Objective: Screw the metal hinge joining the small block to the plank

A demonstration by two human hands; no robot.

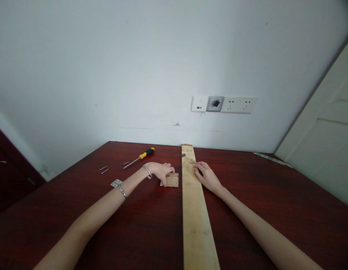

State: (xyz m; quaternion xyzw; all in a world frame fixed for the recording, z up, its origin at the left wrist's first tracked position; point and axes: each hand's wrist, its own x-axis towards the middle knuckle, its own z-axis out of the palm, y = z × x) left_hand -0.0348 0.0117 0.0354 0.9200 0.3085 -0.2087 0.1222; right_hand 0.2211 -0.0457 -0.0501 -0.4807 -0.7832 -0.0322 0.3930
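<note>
Nearest the camera, the long board [200, 232], lying flat along the dark red worktop [145, 232], near end cut off at the bottom of the view. Flanked by the left forearm [89, 221] and the right forearm [258, 223], reaching in from either side. Partly hidden behind the left forearm, a pale metal plate with holes [115, 183].

Just left of the board, with a narrow gap between, the small wooden block [173, 181]. Held by the left hand [160, 171]: fingers closed over it from the left, thumb at the near side. Across from it, the right hand [209, 178]: fingers loosely curled, partly open, touching the right side of the board without wrapping round it.

Judged to be a placing step, block beside board. Called for next, by the look of it: a level, controlled shift of the block, with the board steadied from the right.

Farther off to the left, two slim metal fasteners [105, 171], then a third fastener [125, 163] near the shaft of a yellow-and-black screwdriver [143, 155], untouched. Beyond, the pale wall [151, 75] with a row of sockets [238, 105].
</note>
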